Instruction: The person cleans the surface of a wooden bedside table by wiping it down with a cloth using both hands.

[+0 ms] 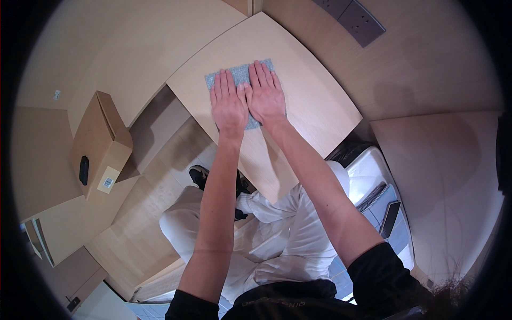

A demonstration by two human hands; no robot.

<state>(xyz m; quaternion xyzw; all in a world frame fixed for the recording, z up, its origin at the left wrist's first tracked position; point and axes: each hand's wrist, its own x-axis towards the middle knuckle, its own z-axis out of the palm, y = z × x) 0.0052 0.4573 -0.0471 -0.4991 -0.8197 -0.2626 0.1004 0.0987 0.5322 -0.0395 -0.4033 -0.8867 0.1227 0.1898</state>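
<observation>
A grey-blue cloth (241, 74) lies spread flat on the light wooden table (314, 101). My left hand (228, 106) rests palm down on its left part, fingers stretched forward. Beside it, my right hand (265, 98) presses flat on the right part, fingers also extended. The thumbs meet near the middle of the cloth. Its far edge shows past the fingertips and a near corner shows between my wrists; the rest is hidden beneath my hands.
At left stands a brown cardboard box (93, 144) with a black handle. Dark wall sockets (362, 24) sit at the upper right. A phone (391, 219) and a spiral notebook (376, 205) lie by my right side. My crossed legs (282, 240) are below the table edge.
</observation>
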